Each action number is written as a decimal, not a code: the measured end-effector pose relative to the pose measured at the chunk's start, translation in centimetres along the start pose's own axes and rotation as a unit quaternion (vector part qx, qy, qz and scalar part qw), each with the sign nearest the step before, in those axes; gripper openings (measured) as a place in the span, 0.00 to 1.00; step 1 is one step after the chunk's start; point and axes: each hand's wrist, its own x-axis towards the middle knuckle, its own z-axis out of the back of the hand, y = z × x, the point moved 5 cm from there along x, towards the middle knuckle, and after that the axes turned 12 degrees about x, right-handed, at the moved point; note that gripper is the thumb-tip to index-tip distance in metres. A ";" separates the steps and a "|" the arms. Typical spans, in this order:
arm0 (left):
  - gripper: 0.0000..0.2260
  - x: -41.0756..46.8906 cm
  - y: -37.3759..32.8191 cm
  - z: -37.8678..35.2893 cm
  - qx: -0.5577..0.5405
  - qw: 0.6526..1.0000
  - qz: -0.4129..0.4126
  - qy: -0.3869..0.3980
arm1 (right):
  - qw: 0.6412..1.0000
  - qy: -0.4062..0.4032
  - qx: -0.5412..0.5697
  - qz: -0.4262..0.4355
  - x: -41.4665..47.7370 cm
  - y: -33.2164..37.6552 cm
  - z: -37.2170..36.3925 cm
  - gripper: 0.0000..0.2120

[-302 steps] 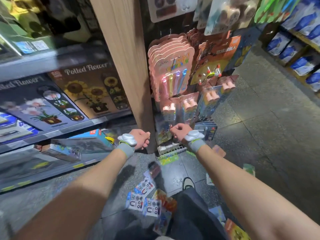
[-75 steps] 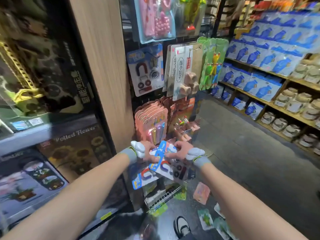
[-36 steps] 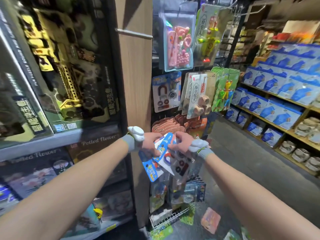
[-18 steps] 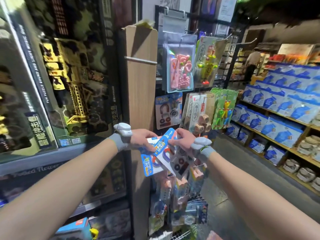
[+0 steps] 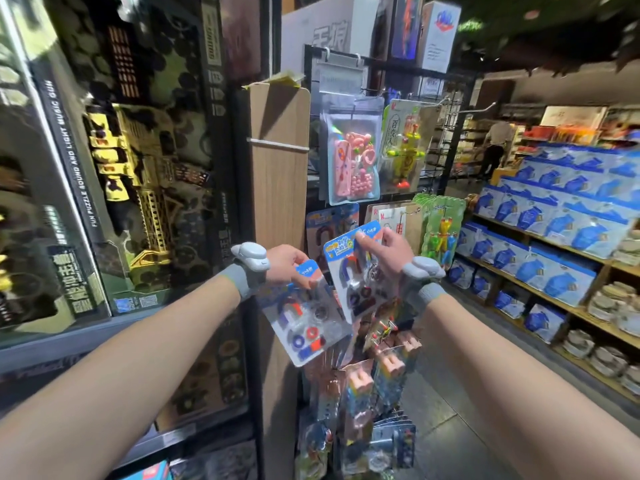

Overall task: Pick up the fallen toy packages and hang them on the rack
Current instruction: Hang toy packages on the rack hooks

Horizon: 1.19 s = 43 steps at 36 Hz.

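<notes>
My left hand pinches the blue top of a magnet toy package that hangs down tilted, showing a horseshoe magnet and ring magnets. My right hand pinches the top of a second magnet toy package, held higher and just in front of the black wire rack. A matching magnet package hangs on the rack right behind my hands.
A wooden panel stands left of the rack. Pink bead, yellow robot and green packages hang above and right. Boxed toys fill the left shelves; blue boxes line the right shelves. A person stands far back.
The bundle of magnet packages has split: my left hand keeps one low, my right hand has lifted another up toward the rack. My view has risen off the floor.
</notes>
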 end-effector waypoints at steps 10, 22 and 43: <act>0.13 0.0 -0.9 0.4 0.010 1.000 -0.008 -0.004 | 0.999 -0.037 0.037 0.006 0.9 0.1 0.0 0.35; 0.08 0.2 -1.2 -0.5 0.025 1.000 -0.010 0.001 | 0.996 -0.012 0.084 -0.002 0.1 0.6 -1.3 0.33; 0.07 0.1 -1.4 -1.0 0.059 0.998 -0.019 0.014 | 0.987 -0.003 0.160 -0.026 0.5 0.5 -1.1 0.12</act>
